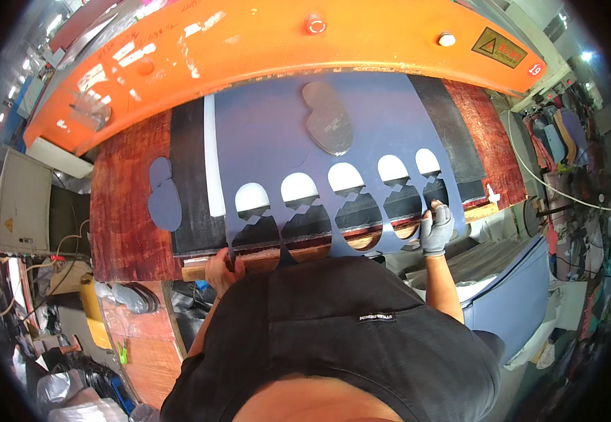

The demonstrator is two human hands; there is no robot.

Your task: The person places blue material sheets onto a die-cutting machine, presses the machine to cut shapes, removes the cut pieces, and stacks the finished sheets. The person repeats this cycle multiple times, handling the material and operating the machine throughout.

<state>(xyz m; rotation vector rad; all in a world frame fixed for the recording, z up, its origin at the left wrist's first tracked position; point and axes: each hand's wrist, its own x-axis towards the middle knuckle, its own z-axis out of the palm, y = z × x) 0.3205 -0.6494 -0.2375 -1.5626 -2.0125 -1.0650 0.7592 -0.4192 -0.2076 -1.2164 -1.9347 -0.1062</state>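
Observation:
A large blue-grey sheet (270,133) lies across the worktable, with a row of several sole-shaped cutouts along its near side. My left hand (222,271), bare, is closed at the sheet's near left corner by the table's front edge. At the near right, my right hand (437,231) wears a grey glove with bare fingertips. Its fingers are curled together on the sheet beside the rightmost cutout. A grey-brown sole-shaped cutting die (329,121) rests on the far middle of the sheet. To the left, a cut blue sole piece (164,197) lies on the reddish board (126,204).
An orange machine beam (249,42) with a red button (315,24) spans the far side. Several grey soles (135,298) lie on a lower wooden surface at left. Stacked blue sheets (513,292) stand at the lower right. A grey cabinet (21,200) is at far left.

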